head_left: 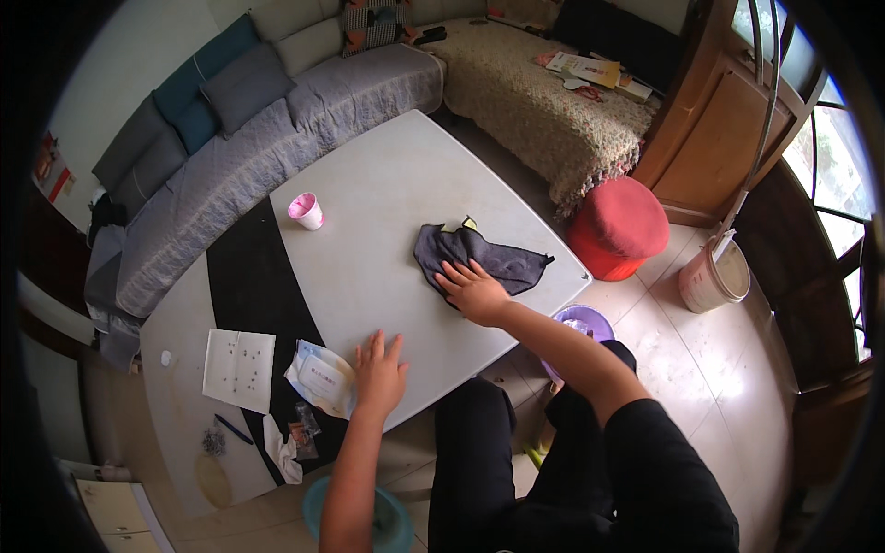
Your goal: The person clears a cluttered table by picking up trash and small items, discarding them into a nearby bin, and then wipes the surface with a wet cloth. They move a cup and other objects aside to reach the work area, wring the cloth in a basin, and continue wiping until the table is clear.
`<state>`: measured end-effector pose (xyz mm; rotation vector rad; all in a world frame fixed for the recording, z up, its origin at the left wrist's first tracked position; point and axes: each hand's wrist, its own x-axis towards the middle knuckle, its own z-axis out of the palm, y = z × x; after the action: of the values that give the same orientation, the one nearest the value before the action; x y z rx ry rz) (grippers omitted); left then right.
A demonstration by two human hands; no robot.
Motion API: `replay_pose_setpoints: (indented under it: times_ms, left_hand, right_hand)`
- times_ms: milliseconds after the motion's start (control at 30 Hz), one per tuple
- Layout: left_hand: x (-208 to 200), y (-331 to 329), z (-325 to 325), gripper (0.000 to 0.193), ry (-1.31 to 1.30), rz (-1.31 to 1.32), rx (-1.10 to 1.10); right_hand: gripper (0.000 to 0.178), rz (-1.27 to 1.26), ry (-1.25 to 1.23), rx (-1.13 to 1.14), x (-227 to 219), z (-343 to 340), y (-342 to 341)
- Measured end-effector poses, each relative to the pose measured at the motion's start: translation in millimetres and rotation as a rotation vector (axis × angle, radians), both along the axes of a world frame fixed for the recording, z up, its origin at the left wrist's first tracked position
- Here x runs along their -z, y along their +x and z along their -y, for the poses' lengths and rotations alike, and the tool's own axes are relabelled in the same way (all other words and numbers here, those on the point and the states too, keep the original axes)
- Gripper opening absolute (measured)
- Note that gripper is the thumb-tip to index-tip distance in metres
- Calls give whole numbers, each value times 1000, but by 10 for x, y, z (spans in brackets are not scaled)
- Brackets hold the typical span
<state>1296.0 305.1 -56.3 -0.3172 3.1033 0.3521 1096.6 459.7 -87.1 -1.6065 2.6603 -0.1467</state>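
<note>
A dark grey cloth (502, 263) with a bit of yellow-green at its far edge lies crumpled on the right part of the white-and-black table (387, 203). My right hand (472, 292) presses on its near side, palm down and fingers spread. Flat on the table near the front edge rests my left hand (380, 373), fingers apart and nothing in it. Just left of that hand is a soft white-and-blue packet (321, 376). Farther back stands a pink-and-white paper cup (307, 211).
On the table's left are a white tray with small dark bits (239, 369), a dark blue pen (233, 429), crumpled tissue (281, 449) and small plastic bags (304, 433). Around it stand a red stool (619, 229), purple bin (590, 321), teal basin (392, 521), bucket (714, 279) and sofa (359, 88).
</note>
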Motion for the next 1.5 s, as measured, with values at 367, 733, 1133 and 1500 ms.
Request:
replay_pose_setpoints:
  times_ms: [367, 733, 1133, 1500]
  left_hand:
    - [-337, 157, -245, 29, 228, -293, -45]
    - [-304, -77, -685, 28, 448, -428, -174]
    - [-275, -257, -571, 24, 473, -554, -124]
    - [-135, -770, -512, 18, 498, -502, -71]
  right_hand:
    - [46, -33, 51, 503, -88, -656, -43]
    - [48, 227, 70, 482, -299, -1619, -180]
    - [42, 286, -364, -103, -6, -438, 800]
    - [30, 349, -397, 868, -215, -1046, -347]
